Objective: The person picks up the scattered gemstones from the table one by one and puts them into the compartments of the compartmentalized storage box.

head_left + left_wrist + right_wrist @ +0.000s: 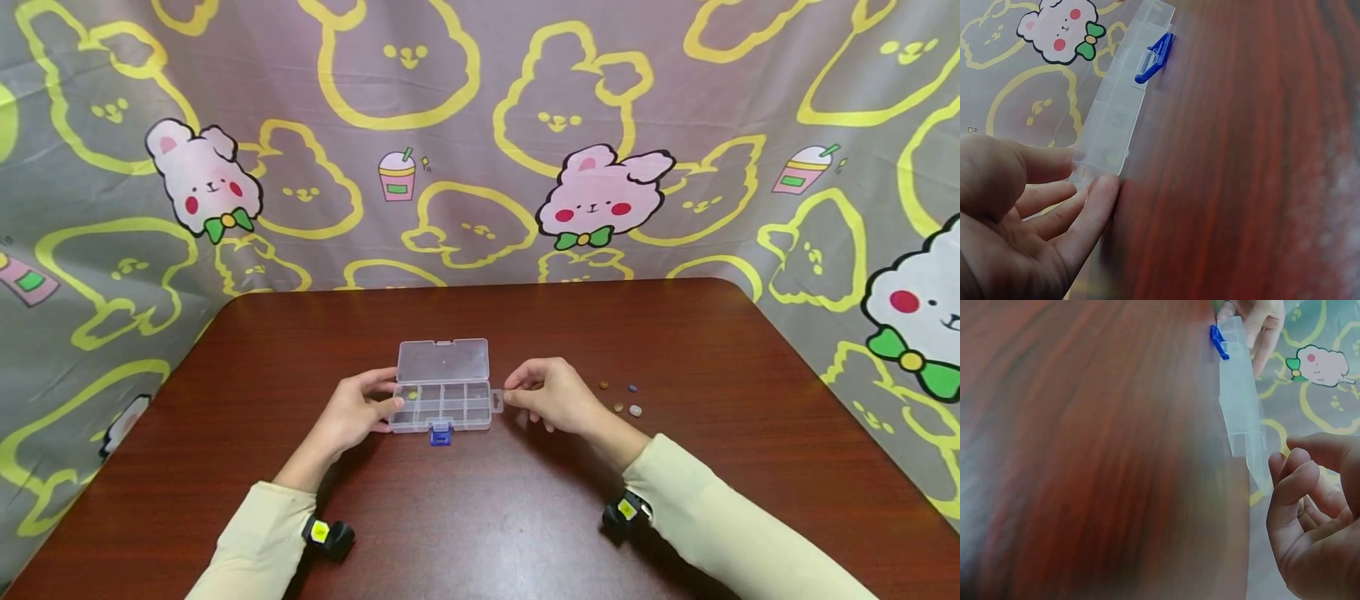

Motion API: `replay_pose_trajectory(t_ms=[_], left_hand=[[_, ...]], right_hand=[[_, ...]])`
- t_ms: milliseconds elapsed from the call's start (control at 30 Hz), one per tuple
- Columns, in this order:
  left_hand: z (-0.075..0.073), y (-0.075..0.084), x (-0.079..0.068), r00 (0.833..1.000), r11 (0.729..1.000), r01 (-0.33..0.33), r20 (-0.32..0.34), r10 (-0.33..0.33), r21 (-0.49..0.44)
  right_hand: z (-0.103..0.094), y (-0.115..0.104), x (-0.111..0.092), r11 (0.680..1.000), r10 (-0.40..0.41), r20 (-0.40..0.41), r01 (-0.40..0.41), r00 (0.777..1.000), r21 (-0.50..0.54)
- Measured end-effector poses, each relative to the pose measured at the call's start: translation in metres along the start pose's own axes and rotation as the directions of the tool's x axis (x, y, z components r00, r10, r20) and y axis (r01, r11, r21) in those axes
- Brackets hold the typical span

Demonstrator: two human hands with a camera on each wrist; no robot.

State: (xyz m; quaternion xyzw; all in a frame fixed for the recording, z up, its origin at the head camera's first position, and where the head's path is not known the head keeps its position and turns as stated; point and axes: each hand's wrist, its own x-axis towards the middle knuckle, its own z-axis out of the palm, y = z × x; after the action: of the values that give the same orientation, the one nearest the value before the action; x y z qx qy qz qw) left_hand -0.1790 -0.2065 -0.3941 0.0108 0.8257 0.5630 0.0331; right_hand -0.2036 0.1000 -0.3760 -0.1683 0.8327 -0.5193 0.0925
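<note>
Lying between both hands (351,413) (557,395): clear box (453,407)

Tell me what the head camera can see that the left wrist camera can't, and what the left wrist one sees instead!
Only the head view shows the right hand and four tiny pieces lying on the table beyond it.

Only the left wrist view shows the palm side of the left hand, close up.

Both show that hand gripping one end of the clear box, the box's blue latch, the brown tabletop and the bunny cloth.
</note>
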Motion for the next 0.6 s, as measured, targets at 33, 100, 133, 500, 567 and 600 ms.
replay_pose_trajectory(t_ms=[33, 100, 133, 500, 567, 600], left_hand=[[0.000, 0.000, 0.000, 1.000, 1.000, -0.001, 0.000, 0.001, 0.000], [0.000, 0.000, 0.000, 1.000, 1.000, -0.004, -0.003, 0.004, -0.004], [0.000, 0.000, 0.000, 1.000, 1.000, -0.004, -0.005, 0.004, -0.006], [-0.001, -0.002, 0.000, 1.000, 1.000, -0.021, -0.001, 0.021, -0.004], [-0.001, -0.002, 0.001, 1.000, 1.000, -0.024, -0.002, 0.024, -0.005], [-0.001, -0.002, 0.001, 1.000, 1.000, -0.027, -0.001, 0.027, -0.006]], right_hand=[[0.002, -0.001, 0.002, 1.000, 0.001, 0.000, -0.001, 1.000, 0.002], [0.005, -0.003, 0.005, 1.000, -0.002, 0.003, 0.002, 1.000, 0.005], [0.006, -0.004, 0.007, 1.000, -0.004, 0.007, 0.004, 1.000, 0.008], [0.017, -0.016, 0.020, 0.999, -0.012, 0.026, 0.011, 1.000, 0.034], [0.019, -0.017, 0.022, 0.999, -0.017, 0.032, 0.016, 0.999, 0.032], [0.020, -0.018, 0.023, 0.999, -0.019, 0.035, 0.017, 0.999, 0.035]])
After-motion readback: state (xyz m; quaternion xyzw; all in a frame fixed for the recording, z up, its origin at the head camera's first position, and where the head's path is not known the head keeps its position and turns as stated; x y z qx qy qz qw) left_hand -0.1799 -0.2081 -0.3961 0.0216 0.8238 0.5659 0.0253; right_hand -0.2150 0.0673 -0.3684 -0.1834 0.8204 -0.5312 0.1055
